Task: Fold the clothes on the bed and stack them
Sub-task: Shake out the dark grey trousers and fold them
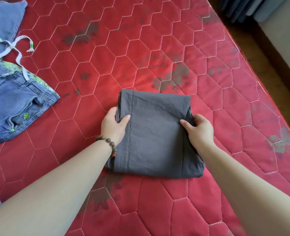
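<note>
Now left hand (pixel 114 124), right hand (pixel 198 128), gripping folded garment (pixel 154 133)

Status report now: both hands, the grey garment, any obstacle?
Left hand grips folded grey garment at its left edge; right hand grips right edge. Garment flat on red bed. Unfolded denim shorts far left, not blocking.

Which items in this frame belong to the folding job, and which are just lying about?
Job:
- folded grey garment, gripped by left hand and right hand
- unfolded blue denim garment
- red bed cover

Lying about:
- bead bracelet
- curtain
</note>
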Action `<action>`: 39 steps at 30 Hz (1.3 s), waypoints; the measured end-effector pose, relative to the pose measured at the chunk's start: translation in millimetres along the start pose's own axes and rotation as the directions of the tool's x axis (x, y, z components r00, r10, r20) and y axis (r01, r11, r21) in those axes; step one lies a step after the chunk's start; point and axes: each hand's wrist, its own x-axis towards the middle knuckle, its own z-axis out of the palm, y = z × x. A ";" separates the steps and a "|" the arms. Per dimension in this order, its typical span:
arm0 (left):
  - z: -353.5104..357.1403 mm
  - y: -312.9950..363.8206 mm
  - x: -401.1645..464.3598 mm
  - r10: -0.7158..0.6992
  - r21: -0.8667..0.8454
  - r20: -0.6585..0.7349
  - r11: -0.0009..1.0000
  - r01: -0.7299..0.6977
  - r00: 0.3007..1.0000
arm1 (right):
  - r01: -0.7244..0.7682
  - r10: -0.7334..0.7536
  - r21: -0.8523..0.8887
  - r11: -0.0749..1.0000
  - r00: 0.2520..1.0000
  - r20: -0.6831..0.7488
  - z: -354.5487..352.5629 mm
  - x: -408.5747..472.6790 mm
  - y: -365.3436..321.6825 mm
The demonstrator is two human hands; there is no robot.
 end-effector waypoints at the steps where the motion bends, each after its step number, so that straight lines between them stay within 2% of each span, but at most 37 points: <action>1: 1.3 3.3 -1.7 0.062 0.079 -0.071 0.995 -0.056 0.996 | 0.010 -0.016 -0.081 0.997 0.997 -0.072 2.7 -2.8 -0.6; 2: 1.6 6.8 -2.2 0.169 0.203 -0.138 0.969 -0.139 0.976 | 0.077 -0.103 -0.163 0.984 0.982 -0.161 6.6 -6.5 -3.5; 3: 3.4 8.9 -2.0 0.320 0.381 -0.141 0.891 -0.247 0.937 | 0.198 -0.257 -0.250 0.948 0.939 -0.230 11.7 -10.3 -8.6; 4: 7.9 8.2 -0.7 0.459 0.545 -0.060 0.759 -0.356 0.886 | 0.334 -0.423 -0.340 0.879 0.876 -0.232 17.9 -13.1 -14.6; 5: 15.2 7.2 0.4 0.540 0.646 0.068 0.617 -0.449 0.839 | 0.448 -0.551 -0.422 0.788 0.819 -0.159 27.1 -15.8 -21.1; 6: 24.3 3.5 2.4 0.552 0.694 0.194 0.508 -0.511 0.811 | 0.531 -0.623 -0.486 0.694 0.781 -0.037 38.3 -16.7 -24.3; 8: 40.2 -3.4 5.8 0.471 0.734 0.341 0.408 -0.543 0.814 | 0.588 -0.610 -0.565 0.579 0.772 0.178 62.1 -15.2 -22.4; 9: 46.0 -8.0 7.5 0.430 0.753 0.362 0.389 -0.531 0.827 | 0.578 -0.568 -0.594 0.560 0.789 0.233 71.3 -13.1 -17.7; 11: 51.0 -16.9 11.7 0.406 0.784 0.352 0.364 -0.503 0.843 | 0.532 -0.510 -0.639 0.555 0.825 0.242 82.1 -7.7 -5.2; 16: 51.3 -17.4 12.1 0.407 0.784 0.303 0.408 -0.469 0.861 | 0.431 -0.457 -0.665 0.609 0.877 0.149 87.1 -8.1 -2.0; 21: 48.6 -18.6 9.0 0.297 0.789 0.124 0.549 -0.276 0.947 | 0.210 -0.256 -0.614 0.761 0.966 0.012 81.8 -8.1 0.3; 25: 40.2 -21.4 -7.0 0.265 0.742 0.027 0.641 -0.197 0.964 | 0.230 -0.258 -0.508 0.830 0.966 0.015 65.4 -19.9 17.7; 28: 25.8 -23.9 -33.4 0.214 0.695 -0.040 0.708 -0.127 0.976 | 0.288 -0.328 -0.540 0.791 0.944 0.023 49.0 -44.6 35.4; 32: 10.5 -18.2 -54.4 0.008 0.567 0.065 0.823 -0.043 0.998 | 0.276 -0.305 -0.572 0.773 0.951 0.048 32.3 -61.8 39.0; 36: -5.0 -26.2 -64.7 0.000 0.376 0.220 0.923 -0.085 0.976 | 0.213 -0.162 -0.472 0.855 0.976 0.147 16.0 -70.7 32.7; 39: -8.4 -29.7 -78.6 -0.020 0.117 0.307 0.993 -0.016 0.951 | 0.187 -0.083 -0.456 0.870 0.968 0.238 5.2 -80.9 30.4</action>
